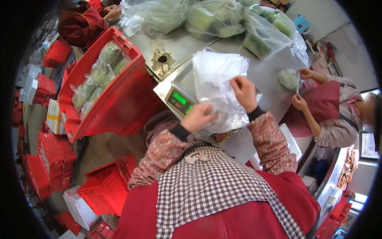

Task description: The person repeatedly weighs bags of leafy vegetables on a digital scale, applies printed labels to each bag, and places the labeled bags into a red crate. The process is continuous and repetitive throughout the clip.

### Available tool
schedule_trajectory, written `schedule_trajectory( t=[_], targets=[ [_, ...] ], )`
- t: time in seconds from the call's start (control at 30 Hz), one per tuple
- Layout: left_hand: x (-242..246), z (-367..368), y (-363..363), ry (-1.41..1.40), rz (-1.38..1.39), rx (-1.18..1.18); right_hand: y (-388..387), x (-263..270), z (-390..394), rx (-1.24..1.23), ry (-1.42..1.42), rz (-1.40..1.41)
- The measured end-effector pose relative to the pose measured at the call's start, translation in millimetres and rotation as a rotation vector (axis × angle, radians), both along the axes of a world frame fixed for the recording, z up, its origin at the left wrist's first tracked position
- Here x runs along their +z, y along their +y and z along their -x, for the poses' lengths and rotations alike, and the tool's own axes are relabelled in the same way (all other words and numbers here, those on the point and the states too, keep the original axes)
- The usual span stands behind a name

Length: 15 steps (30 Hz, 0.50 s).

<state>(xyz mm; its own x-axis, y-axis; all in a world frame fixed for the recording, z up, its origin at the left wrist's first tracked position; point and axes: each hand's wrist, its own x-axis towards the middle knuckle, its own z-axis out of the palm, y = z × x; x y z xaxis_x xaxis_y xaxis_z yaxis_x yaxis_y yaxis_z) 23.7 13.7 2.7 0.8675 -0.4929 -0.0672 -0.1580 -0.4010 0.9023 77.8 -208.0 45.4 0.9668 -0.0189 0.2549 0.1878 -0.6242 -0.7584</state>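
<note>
A stack of clear plastic bags lies on the metal pan of a digital scale with a lit green display. My right hand is over the stack's right side, thumb and fingertips together at the plastic; whether they pinch a bag is unclear. Lower and to the left, my left hand is blurred at the stack's near edge, beside loose transparent film. What its fingers hold cannot be made out. Large plastic bags of green vegetables stand at the far side of the metal table.
Left of the scale, a tilted red plastic crate holds bagged greens. At the right, a co-worker handles a small bag of greens. Another person is at the upper left. Red crates stand at lower left.
</note>
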Motion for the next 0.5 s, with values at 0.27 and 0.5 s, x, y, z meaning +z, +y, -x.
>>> schedule_trajectory(
  t=[0.27, 0.5],
  targets=[
    [-34.4, -8.7, -17.2, -0.074, -0.176, 0.352, 24.4, 2.8, 65.0, 0.386, -0.183, 0.15],
    [-16.7, 8.8, 4.9, 0.065, 0.084, 0.305, 3.8, -61.2, 100.9, 0.41, -0.104, 0.391]
  ],
)
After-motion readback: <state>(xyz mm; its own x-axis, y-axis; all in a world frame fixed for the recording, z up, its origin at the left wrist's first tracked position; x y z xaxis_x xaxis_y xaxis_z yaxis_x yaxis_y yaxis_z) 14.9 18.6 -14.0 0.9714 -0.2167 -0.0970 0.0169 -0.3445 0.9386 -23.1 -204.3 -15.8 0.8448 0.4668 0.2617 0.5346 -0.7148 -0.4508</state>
